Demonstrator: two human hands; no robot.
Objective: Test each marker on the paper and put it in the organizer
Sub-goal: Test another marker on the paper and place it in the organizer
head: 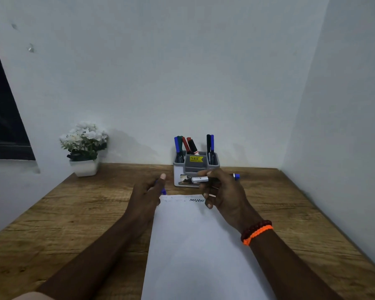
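Hands of a person reach over a sheet of white paper (195,245) on a wooden desk (74,213). The right hand (223,191) grips a marker (204,179) held sideways above the far edge of the paper. Its fingers (208,195) curl round the middle of the barrel. A silvery stretch of the barrel sticks out past the fingertips toward the left hand, ending in a dark nib end. The blue rear end pokes out on the other side, beyond the knuckles.

The left hand (147,195) holds a small blue piece, most likely the marker's cap (164,191). Only a sliver shows beside the fingers, thumb raised above it, so how the fingers grip it cannot be made out fully. Hand and cap sit at the paper's far left corner, near the marker's nib end but apart from it.

Between the two hands, just under the right fingertips, a black zigzag scribble (197,200) and fainter marks run along the paper's far edge.

Directly behind the right fingers stands a grey and white organizer (178,167). Several markers (189,145) stand upright in it, capped blue, green, red and black.

Far beyond the left hand, a white pot of white flowers (85,146) sits against the wall.
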